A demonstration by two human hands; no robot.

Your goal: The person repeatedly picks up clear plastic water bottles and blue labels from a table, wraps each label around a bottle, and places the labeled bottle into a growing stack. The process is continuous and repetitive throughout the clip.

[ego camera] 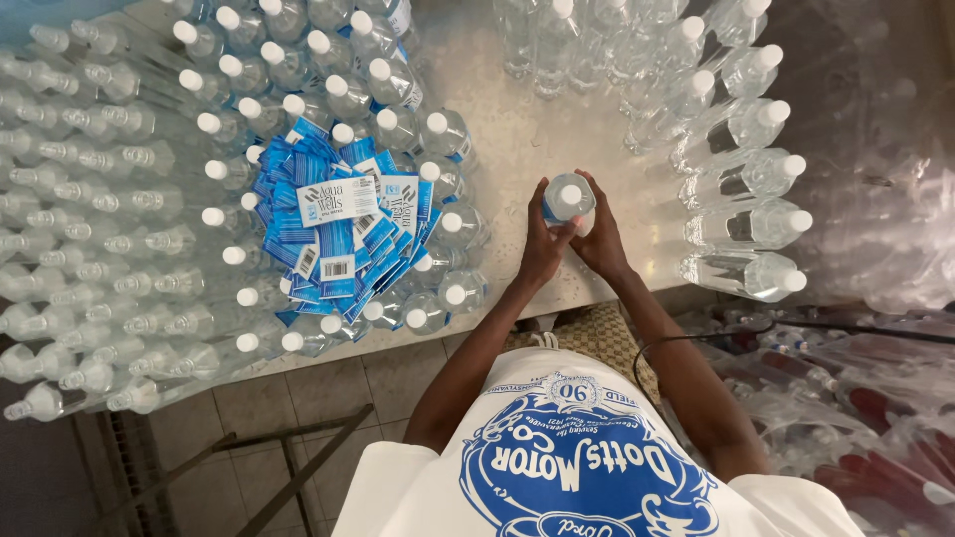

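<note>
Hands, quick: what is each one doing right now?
Left hand: fingers closed around the clear bottle, on its left side.
Right hand: fingers closed around the same bottle, on its right side.

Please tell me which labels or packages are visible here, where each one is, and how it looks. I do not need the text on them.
Pile of loose labels: on top of the standing bottles at the left; small rectangles, blue and white, some with barcodes.
Bottle held by the left hand and right hand: clear with a white cap; a blue strip shows on its side.
Clear plastic wrapping: far right, crumpled, transparent.
</note>
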